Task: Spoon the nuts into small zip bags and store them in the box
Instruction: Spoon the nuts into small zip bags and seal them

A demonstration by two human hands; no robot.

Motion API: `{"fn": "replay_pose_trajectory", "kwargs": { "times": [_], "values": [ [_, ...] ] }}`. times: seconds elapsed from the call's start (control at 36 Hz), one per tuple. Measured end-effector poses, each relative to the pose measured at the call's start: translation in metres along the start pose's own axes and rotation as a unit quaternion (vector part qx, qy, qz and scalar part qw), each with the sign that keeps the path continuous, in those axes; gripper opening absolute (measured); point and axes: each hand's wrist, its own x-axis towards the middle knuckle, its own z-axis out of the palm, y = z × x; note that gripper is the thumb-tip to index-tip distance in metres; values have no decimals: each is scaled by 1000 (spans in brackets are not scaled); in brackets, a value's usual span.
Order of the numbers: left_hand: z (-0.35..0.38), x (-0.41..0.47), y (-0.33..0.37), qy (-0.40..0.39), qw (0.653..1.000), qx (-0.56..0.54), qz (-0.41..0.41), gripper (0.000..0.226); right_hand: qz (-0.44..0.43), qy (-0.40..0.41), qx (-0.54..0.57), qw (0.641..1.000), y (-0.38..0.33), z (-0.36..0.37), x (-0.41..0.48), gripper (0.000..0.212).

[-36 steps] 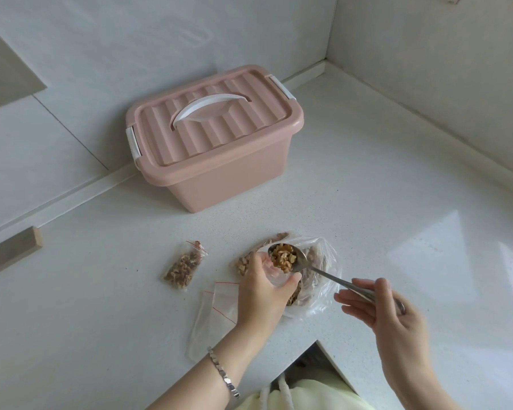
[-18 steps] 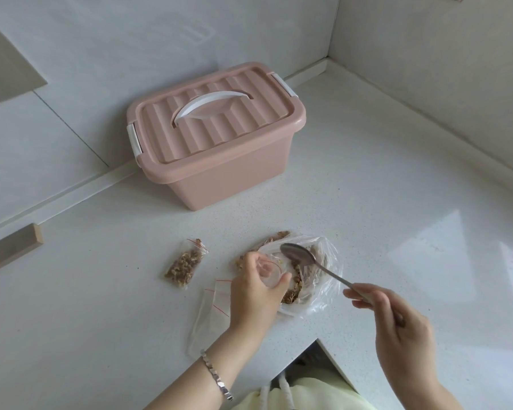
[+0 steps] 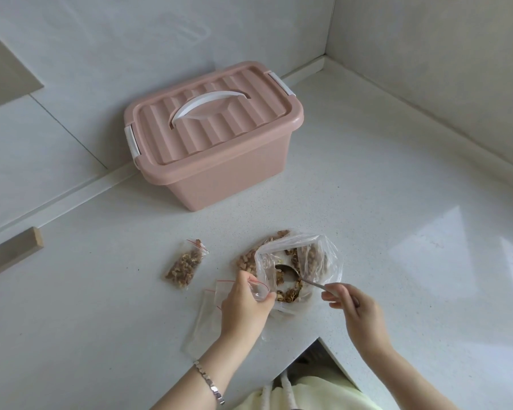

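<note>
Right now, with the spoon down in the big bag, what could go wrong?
1. The left hand pinches the small zip bag at a small mouth; a heaped spoon could spill nuts onto the counter.
2. Neither hand appears to steady the floppy big bag, so scooping with the right hand may drag it toward the nearby counter edge.

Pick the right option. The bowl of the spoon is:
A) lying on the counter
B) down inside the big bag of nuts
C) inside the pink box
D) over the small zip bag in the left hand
B: the right hand holds the spoon with its bowl dipped among the nuts inside the big bag.
</note>
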Motion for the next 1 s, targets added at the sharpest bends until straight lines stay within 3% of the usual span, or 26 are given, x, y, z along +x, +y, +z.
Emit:
{"fn": "replay_pose_trajectory", "kwargs": {
  "times": [0.22, 0.42, 0.67, 1.0],
  "values": [
    [3, 2, 3, -30, 999, -4, -13, 31, 107, -24, 95, 989, 8, -2, -7, 29],
    [1, 1, 4, -16, 1000, -17, -10, 31, 236, 0, 217, 947, 4, -6, -5, 36],
    [-2, -6, 4, 96, 992, -50, 68, 35, 215, 38, 260, 941, -3, -25, -7, 39],
    [7, -4, 29, 5, 996, -51, 67, 38, 122, 57, 339, 931, -47, -38, -15, 41]
  ]
}}
